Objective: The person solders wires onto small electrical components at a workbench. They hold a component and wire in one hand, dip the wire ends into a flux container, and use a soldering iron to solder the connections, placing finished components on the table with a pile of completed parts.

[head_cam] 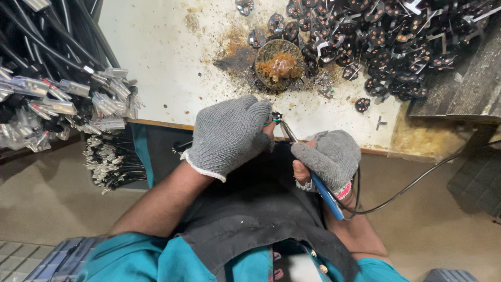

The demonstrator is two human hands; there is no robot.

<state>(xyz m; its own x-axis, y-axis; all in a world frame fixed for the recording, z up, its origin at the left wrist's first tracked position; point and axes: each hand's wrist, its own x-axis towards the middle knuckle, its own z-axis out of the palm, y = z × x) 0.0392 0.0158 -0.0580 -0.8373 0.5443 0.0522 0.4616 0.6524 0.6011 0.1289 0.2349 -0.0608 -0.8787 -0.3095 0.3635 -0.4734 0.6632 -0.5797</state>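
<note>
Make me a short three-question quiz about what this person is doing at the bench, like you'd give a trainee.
1. True or false: both hands wear grey knitted gloves.
2. Which hand holds the blue-handled soldering iron? A) left B) right
3. What sits on the white bench just beyond the hands?

Key:
1. True: the left hand and right hand are both gloved.
2. B; the left hand pinches a small part at the iron's tip.
3. A round tin of amber flux or rosin, beside a heap of small black round parts.
</note>
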